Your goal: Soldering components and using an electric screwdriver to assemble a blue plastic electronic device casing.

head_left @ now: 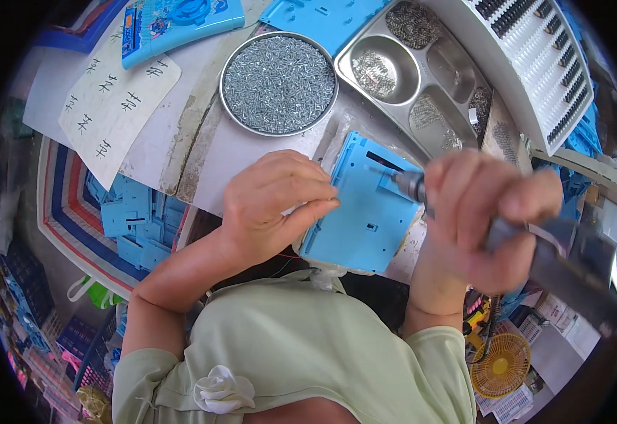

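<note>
A light blue plastic panel point(351, 219) with slots and small holes lies on the worktable in front of me. My right hand point(474, 212) is wrapped round a dark power screwdriver point(412, 186), whose metal chuck points left over the panel's upper right part. Motion smears this hand and the tool; whether the bit touches the panel I cannot tell. My left hand point(273, 205) hovers at the panel's left edge, thumb and forefinger pinched together. Anything between those fingertips is hidden or too small to make out.
Beyond the panel stands a round metal dish point(223, 95) heaped with small screws point(280, 85). A steel compartment tray point(457, 63) of small metal parts is right of it. A blue printed case point(181, 28) sits far left, above a striped bag point(61, 212) of blue parts.
</note>
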Motion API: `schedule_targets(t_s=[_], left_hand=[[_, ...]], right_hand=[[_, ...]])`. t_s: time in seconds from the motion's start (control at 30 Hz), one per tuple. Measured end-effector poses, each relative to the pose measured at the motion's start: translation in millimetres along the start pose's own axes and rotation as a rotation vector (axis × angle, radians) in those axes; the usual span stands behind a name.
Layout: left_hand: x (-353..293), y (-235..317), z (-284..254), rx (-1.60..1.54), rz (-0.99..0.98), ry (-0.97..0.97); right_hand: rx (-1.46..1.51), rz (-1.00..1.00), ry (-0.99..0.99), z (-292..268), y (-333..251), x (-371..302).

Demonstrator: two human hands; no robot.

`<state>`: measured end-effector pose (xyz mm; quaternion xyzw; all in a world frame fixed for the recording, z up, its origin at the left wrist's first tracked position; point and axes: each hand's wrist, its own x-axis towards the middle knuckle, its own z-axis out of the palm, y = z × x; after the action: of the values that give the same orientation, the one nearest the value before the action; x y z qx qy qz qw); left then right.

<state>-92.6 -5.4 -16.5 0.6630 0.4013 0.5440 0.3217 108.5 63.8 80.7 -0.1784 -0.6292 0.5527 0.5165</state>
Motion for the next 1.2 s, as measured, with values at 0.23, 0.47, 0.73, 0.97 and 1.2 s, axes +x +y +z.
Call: schedule_targets(t_s=[0.23, 0.47, 0.73, 0.97, 1.2], left_hand=[[2, -8, -8, 0.095, -0.077, -0.010], [1, -10, -11, 0.133, -0.089, -0.023], [-3, -12, -6, 0.171, -0.028, -0.006], [-5, -14, -6, 0.185, 0.022, 0.006], [-5, -12, -8, 0.177, 0.004, -0.007]], right_hand=[[0.039, -0.001, 0.039, -7, 41, 10], [0.075, -0.049, 0.053, -2, 54, 17], [-0.077, 0.053, -0.001, 0, 43, 16], [0.005, -0.015, -0.009, -2, 52, 17], [0.039, -0.038, 0.002, 0, 53, 17]])
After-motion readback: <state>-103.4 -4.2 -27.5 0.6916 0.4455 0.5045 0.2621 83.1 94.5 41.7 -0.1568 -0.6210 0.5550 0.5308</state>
